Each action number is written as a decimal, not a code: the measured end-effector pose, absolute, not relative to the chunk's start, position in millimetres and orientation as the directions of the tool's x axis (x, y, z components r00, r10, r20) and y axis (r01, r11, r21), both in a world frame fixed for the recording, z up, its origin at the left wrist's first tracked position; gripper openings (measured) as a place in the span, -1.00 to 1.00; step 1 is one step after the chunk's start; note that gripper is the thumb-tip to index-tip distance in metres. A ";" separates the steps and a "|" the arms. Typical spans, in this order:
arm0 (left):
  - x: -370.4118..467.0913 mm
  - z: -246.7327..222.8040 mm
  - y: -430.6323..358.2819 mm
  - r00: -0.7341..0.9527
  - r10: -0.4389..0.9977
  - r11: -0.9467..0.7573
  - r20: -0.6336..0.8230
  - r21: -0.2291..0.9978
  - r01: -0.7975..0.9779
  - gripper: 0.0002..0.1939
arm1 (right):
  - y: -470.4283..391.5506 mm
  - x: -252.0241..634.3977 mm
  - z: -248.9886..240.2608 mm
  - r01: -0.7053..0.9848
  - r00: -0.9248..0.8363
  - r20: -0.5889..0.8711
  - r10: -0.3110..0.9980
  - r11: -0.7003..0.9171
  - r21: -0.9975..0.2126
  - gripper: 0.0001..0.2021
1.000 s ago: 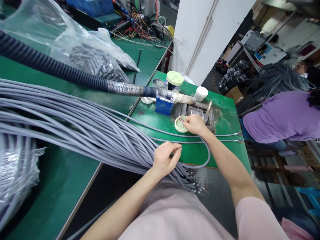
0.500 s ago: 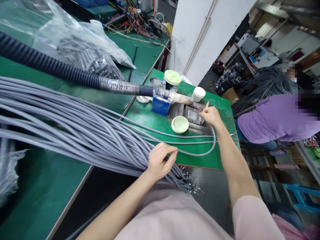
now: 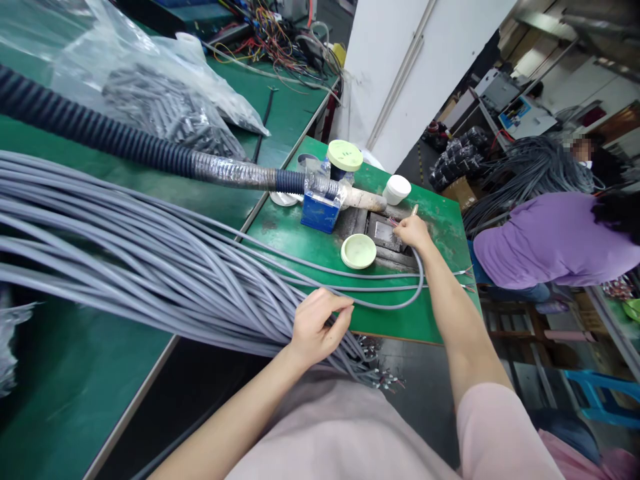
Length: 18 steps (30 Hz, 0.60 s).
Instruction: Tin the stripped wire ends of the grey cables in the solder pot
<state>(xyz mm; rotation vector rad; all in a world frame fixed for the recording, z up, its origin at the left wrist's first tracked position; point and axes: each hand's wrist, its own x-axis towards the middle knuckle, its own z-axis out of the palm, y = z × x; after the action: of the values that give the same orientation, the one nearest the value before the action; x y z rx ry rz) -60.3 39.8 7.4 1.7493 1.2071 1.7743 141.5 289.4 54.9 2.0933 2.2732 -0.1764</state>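
Note:
My right hand (image 3: 413,232) is closed around the end of a grey cable (image 3: 419,270), with thin stripped wires (image 3: 393,222) sticking out past the fingers. Those wires are over the edge of a square metal pot (image 3: 384,235) with a shiny silver surface. From there the cable loops down and back to my left hand (image 3: 320,325), whose thumb and forefinger are pinched on it. Beneath and behind the left hand lies a thick bundle of grey cables (image 3: 200,267). Two more cable ends (image 3: 465,272) rest on the green table (image 3: 320,267).
A black corrugated hose (image 3: 125,143) ends above the pot, propped on a blue box (image 3: 319,212). Around it stand a pale green dish (image 3: 359,252), a white tub (image 3: 397,189) and a lidded jar (image 3: 345,155). A plastic bag (image 3: 170,100) lies behind. A person in purple (image 3: 550,233) sits at right.
My right hand has moved slightly left with the cable, bringing its wires further over the pot. My left hand keeps its pinch in nearly the same place.

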 end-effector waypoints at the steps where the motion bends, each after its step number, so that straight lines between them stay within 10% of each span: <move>1: -60.4 7.5 39.8 -0.160 0.765 -0.566 0.624 0.770 0.296 -0.80 | 289.9 141.0 54.3 0.996 -0.082 -0.116 0.990 0.077 -0.050 -0.78; 18: -60.9 8.1 40.8 -0.161 0.760 -0.572 0.629 0.766 0.292 -0.83 | 290.6 138.4 50.0 0.995 -0.086 -0.125 0.988 0.079 -0.054 -0.81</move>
<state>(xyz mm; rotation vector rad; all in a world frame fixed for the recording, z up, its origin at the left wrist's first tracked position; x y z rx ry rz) -60.9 40.8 8.1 1.7490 1.1941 1.7846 138.4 290.6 50.0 2.0856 2.2663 -0.1922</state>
